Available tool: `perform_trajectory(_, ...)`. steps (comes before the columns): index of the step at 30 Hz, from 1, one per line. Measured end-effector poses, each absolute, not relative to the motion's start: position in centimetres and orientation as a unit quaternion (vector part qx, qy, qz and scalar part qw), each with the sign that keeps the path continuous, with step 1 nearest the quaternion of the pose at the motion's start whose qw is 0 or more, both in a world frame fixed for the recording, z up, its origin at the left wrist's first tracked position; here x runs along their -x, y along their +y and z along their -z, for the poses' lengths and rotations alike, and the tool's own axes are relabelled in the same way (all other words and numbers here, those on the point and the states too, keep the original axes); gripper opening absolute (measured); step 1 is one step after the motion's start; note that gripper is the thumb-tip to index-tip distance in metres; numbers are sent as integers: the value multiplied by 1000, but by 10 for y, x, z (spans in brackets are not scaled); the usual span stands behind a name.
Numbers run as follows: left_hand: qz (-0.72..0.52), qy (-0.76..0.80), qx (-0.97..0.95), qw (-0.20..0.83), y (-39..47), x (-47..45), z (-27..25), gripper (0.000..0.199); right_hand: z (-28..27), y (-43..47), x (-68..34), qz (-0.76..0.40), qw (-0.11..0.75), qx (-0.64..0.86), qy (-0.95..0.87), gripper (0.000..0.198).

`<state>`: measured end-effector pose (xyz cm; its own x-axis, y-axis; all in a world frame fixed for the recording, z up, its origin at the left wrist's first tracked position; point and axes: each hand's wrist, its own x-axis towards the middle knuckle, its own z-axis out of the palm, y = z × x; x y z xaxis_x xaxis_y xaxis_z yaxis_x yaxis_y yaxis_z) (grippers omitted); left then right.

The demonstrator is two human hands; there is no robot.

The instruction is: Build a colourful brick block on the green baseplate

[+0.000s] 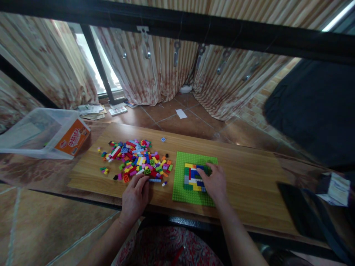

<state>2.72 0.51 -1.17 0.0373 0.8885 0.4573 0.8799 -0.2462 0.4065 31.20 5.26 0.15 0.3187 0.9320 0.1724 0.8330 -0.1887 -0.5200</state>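
My left hand [136,195] rests at the front edge of a heap of loose toy bricks [140,160], its fingers curled together. What lies between those fingertips, if anything, is hidden. A long light-blue brick [155,180] lies just right of them, and a dark lime brick [146,171] is just beyond. On the bright green baseplate [180,173] stands a low, roughly square build [191,184] of yellow, green, blue, white and red bricks. Over its right side is my right hand [215,181], thumb and forefinger apart on the bricks; the hand hides that side.
A clear plastic bin [47,129] with an orange label stands left of the heap. One blue brick [163,139] lies alone near the far edge of the wooden table [249,177]. A dark flat object [296,207] is at the right end. A black bar [177,24] crosses above.
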Motion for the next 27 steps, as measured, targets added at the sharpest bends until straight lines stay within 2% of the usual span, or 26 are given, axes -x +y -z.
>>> perform_trajectory(10,-326,614,-719,11,5,-27,13,19,-2,51,-314,-112,295,759,-569,55)
perform_trajectory(14,-329,613,-718,19,5,-27,14,19,-1,45,-321,-153,347,726,-574,48)
perform_trajectory(17,-328,615,-716,22,4,-28,14,19,2,38,-325,-159,356,694,-605,41)
perform_trajectory(22,-334,617,-712,30,3,-29,13,19,-1,37,-323,-92,281,670,-680,30)
perform_trajectory(27,-346,612,-711,28,3,-30,13,18,-21,50,-317,-48,112,630,-767,17)
